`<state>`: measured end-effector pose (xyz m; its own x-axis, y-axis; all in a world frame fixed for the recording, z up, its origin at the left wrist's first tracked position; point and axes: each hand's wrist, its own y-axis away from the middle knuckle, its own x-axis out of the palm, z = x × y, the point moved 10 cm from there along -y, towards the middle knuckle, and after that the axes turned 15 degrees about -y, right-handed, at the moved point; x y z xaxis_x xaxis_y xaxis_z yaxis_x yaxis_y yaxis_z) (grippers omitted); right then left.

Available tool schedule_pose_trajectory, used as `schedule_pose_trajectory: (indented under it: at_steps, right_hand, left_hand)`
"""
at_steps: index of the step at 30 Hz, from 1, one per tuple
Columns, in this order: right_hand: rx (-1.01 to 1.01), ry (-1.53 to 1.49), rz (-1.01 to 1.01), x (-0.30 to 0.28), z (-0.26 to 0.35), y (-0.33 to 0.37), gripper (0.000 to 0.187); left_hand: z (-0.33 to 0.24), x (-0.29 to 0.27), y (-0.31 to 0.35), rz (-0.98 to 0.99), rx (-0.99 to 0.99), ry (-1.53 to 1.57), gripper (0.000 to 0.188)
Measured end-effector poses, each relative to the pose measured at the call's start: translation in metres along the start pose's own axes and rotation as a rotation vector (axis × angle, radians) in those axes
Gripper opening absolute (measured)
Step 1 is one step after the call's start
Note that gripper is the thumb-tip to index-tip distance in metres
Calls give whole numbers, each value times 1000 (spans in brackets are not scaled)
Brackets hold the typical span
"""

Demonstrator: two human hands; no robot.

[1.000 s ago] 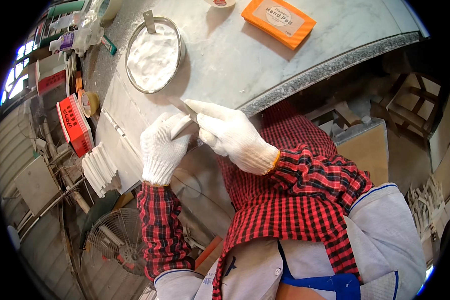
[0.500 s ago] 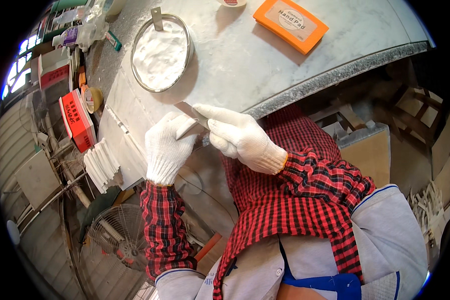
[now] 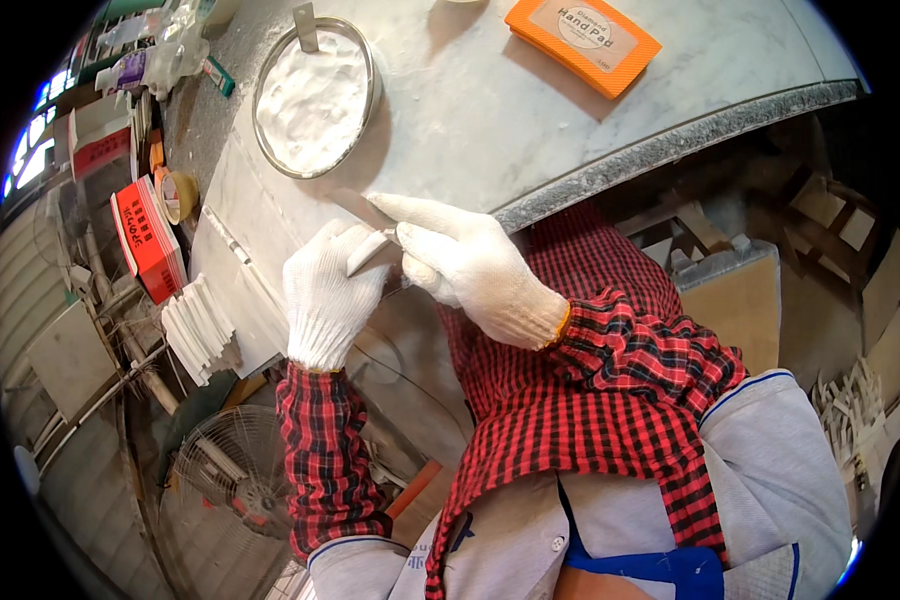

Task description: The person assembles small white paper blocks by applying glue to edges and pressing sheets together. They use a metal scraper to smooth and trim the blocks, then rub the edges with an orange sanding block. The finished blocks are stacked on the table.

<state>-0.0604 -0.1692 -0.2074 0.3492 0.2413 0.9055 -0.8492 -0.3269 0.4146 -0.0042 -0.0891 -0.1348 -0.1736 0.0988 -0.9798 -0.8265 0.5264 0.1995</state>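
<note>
Both hands wear white knit gloves below red checked sleeves. My left hand (image 3: 328, 295) grips a small pale flat piece (image 3: 370, 255) at the near edge of the dusty grey worktable (image 3: 490, 130). My right hand (image 3: 460, 265) holds a thin metal blade (image 3: 362, 208), its forefinger stretched along it, and the blade's tip points up and left past the piece. The two hands touch at the piece. A round metal pan of white paste (image 3: 315, 95) with a spatula handle sticking out stands just beyond the hands.
An orange hand pad (image 3: 582, 40) lies at the table's far right. A red box (image 3: 148, 240), a tape roll (image 3: 180, 195) and a stack of white strips (image 3: 198, 330) sit at the left. A floor fan (image 3: 235, 480) stands below. Cardboard and wood scraps lie to the right.
Both hands have stayed together at the table's edge with the piece and the blade. The view has shifted slightly, and the pan now sits closer to the top.
</note>
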Motion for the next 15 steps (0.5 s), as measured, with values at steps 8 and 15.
schedule_pose_trajectory:
  at_steps: [8, 15]
  right_hand:
    - [83, 38, 128, 3, -1, 9, 46]
    - [29, -87, 19, -14, -9, -7, 44]
  left_hand:
    - [9, 7, 4, 68, -103, 156, 20]
    - [1, -2, 0, -38, 1, 64, 23]
